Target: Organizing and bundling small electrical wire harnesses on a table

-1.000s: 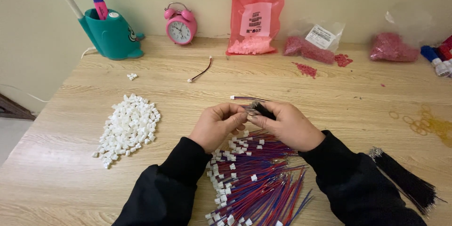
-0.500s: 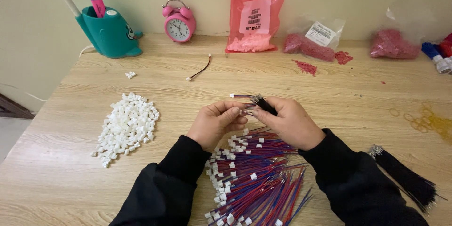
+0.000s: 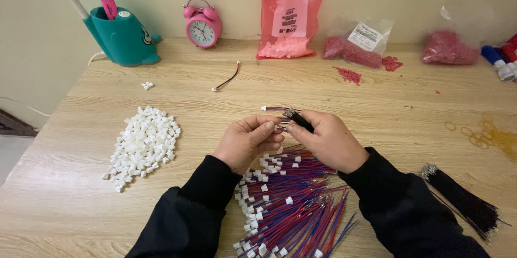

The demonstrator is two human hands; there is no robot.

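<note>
A wooden table point(image 3: 377, 107) fills the frame. Low in the centre lies a heap of red and blue wires point(image 3: 291, 204) (white plugs on their ends). Left of it sits a pile of white connectors point(image 3: 142, 145). Above the heap, the right hand point(image 3: 328, 139) pinches a small black wire bundle point(image 3: 299, 119), and the left hand point(image 3: 247, 142) has its fingertips pressed together at the bundle's tip.

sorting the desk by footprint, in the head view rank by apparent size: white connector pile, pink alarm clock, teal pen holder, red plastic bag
1. white connector pile, nearer the camera, so unsure
2. red plastic bag
3. teal pen holder
4. pink alarm clock
</note>
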